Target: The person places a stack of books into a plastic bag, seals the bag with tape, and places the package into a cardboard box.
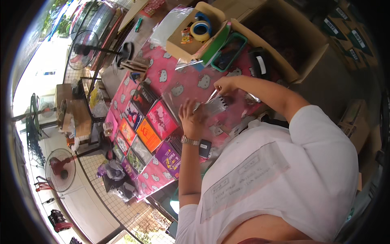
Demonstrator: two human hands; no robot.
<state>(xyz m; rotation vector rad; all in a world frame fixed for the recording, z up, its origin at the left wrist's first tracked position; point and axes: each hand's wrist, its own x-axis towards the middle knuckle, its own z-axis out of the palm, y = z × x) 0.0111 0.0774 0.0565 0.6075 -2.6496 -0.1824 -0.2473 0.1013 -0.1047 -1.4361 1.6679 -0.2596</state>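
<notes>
Head view: clock directions are read from the packet, as a dial laid over the view.
Packet (215, 106): over the pink tablecloth (189, 79), between the hands; flat, greyish and partly see-through, tilted, with a row of black marks like teeth down its right edge; blur hides what is inside.
Right hand (226, 84): at 1 o'clock; fingertips together, pinched on the packet's upper edge, where a thin strip shines.
Left hand (191, 116): at 8 o'clock; fingers apart, thumb side against the packet; a watch (190, 140) circles the wrist.
Small black box (205, 148): at 6 o'clock, just beside the left wrist.
Booklets (148, 134): at 8 o'clock, rows in pink, orange and purple.
Green basket (229, 53): near 12 o'clock.
Cardboard box (178, 44): toward 11 o'clock, holding tape rolls (200, 30).
Big carton (313, 61): toward 2 o'clock, flaps open.
</notes>
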